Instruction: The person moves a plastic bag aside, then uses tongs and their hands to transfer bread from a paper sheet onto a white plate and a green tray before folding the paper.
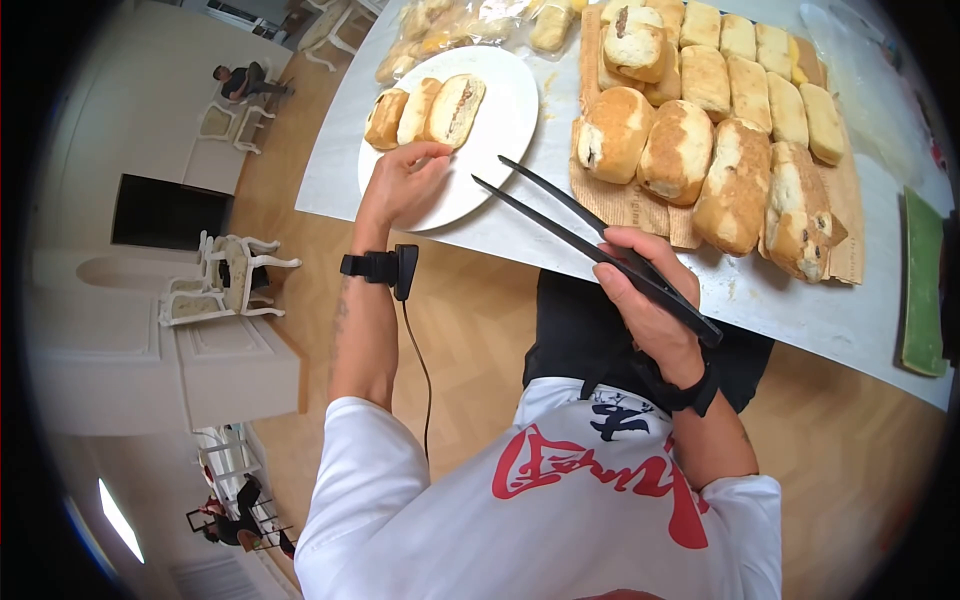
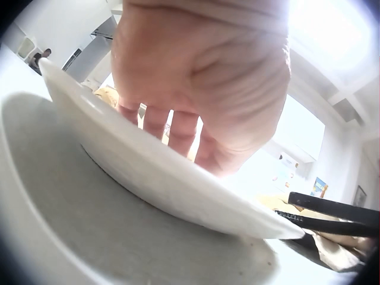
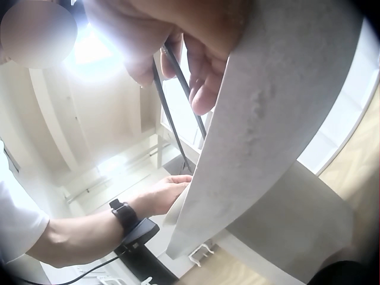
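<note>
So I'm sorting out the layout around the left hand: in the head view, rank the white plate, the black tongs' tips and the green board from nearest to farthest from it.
1. White plate: the left hand rests on its near rim.
2. Black tongs: tips over the plate's right edge, held in the right hand.
3. Green board: far right edge of the table.

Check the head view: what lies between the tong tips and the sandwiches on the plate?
Only bare white plate. The black tongs, held in the right hand, point across its near rim; the sandwiches sit on its far side.
</note>
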Motion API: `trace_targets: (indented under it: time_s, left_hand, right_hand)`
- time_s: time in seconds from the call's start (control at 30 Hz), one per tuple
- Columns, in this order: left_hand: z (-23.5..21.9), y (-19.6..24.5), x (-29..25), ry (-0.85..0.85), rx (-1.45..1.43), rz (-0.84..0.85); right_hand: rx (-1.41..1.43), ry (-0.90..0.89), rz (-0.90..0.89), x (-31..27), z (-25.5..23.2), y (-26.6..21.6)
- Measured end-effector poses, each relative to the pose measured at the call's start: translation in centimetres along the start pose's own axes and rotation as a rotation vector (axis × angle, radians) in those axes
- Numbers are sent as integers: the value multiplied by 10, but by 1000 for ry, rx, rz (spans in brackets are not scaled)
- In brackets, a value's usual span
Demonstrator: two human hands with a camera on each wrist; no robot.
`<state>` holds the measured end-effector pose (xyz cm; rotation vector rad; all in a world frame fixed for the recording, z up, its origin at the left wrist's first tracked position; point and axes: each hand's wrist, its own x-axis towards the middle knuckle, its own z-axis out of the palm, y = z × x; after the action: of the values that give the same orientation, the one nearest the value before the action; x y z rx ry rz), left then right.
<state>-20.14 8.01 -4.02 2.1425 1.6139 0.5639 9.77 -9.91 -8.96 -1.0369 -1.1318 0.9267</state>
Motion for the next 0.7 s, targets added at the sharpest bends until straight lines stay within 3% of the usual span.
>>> trace_targets:
  time_s: [0.53,0.7]
  left_hand:
    - [-1,-4,15,-17,-67,-66]
    - [-2,-6,14,-4,-58,-10]
  right_hand:
    - [-70,6,-22,0,0,-1]
    - [-80,-4,-33,0,0,0]
